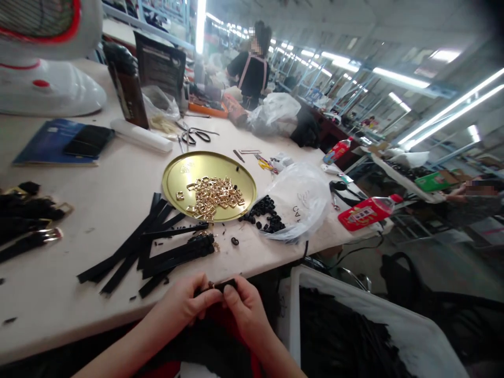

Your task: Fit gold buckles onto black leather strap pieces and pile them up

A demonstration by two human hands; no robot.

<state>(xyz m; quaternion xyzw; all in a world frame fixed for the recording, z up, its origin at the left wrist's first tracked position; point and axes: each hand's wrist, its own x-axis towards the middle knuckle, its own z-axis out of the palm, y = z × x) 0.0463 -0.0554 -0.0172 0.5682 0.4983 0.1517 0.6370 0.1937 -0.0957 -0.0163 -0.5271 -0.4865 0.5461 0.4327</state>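
Observation:
My left hand [188,303] and my right hand [244,307] meet at the table's front edge, both pinched on a short black strap [220,285] with a small gold buckle on it. Just beyond them lies a fan of loose black straps [145,247]. Behind those sits a round gold tray [185,170] with a heap of gold buckles [214,195]. A clear plastic bag [303,202] to the right spills small black loops [264,212] onto the table.
Finished straps with buckles [27,220] lie at the left edge. Scissors [195,135], a blue notebook [47,142], a white fan base [43,86] and a red bottle [368,211] stand further back. A person [252,71] works at the far end. A white bin [370,325] sits at lower right.

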